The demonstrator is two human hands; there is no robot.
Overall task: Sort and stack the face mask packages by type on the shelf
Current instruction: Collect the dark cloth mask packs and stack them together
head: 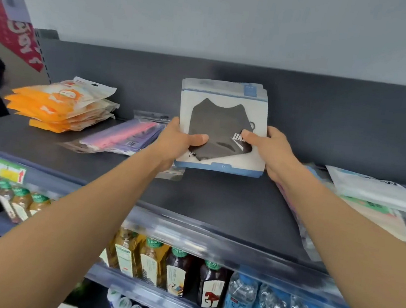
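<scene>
- Head view: two bare hands hold a stack of white-and-blue face mask packages (223, 115) upright above the middle of a dark grey shelf (216, 206), the black mask in the top pack showing through its window.
- The left hand (178, 140) grips the stack's lower left edge, thumb curled across the front and the fingers hidden behind.
- The right hand (273, 154) grips the lower right edge the same way, its thumb lying on the white lettering printed on the pack.
- The stack's bottom edge is close to the shelf surface; whether it touches cannot be told.
- At the far left of the shelf lies a slanting pile of orange-and-white packages (59, 105).
- Between that pile and the left hand, a flat bundle of pink and purple packages (127, 134) rests on the shelf, near the back panel.
- A clear package (171, 174) lies flat under the left wrist.
- On the right, white packages (376, 191) sit on top of other flat packs, some green-printed, beside the right forearm.
- A green-and-yellow price tag (8, 171) is fixed to the shelf's near left rail.
- On the shelf below stand tea bottles (152, 263) with green caps and, to their right, water bottles (277, 306) with blue labels.
</scene>
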